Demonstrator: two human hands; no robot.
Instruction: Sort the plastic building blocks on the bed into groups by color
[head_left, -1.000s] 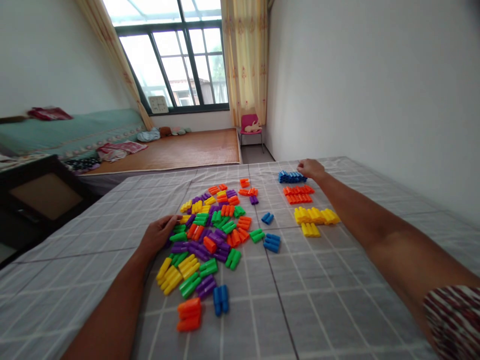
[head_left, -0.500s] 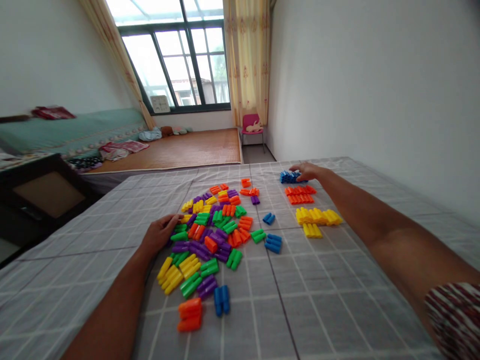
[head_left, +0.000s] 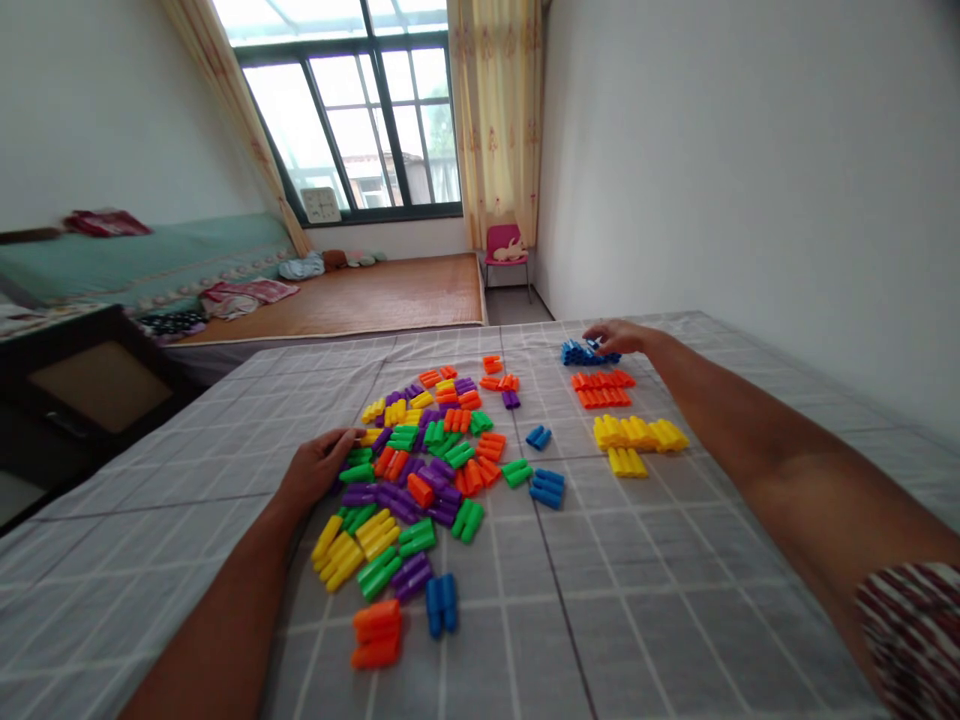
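My right hand [head_left: 619, 338] is at the far right, just over a low stack of blue plastic tube-shaped blocks [head_left: 577, 353]. Its thumb and fingers are parted, with a bit of blue visible between them. At the left edge of a mixed heap, my left hand [head_left: 319, 465] rests with fingers stretched toward a yellow block [head_left: 370, 437]; the fingertips are partly hidden. Green, purple, orange and yellow blocks make up the heap, among them a purple block [head_left: 397, 502] and a green block [head_left: 468, 520].
Orange blocks [head_left: 602, 390] lie in rows nearer than the blue stack, with a yellow group [head_left: 640, 434] closer still. Loose blue blocks [head_left: 547, 488] lie mid-table; another blue block [head_left: 441, 605] and an orange block [head_left: 376, 635] sit in front. A checked grey cloth [head_left: 510, 640] covers the surface.
My right hand has lifted slightly off the blue stack, and its thumb and fingers have spread. My left hand stays by the heap.
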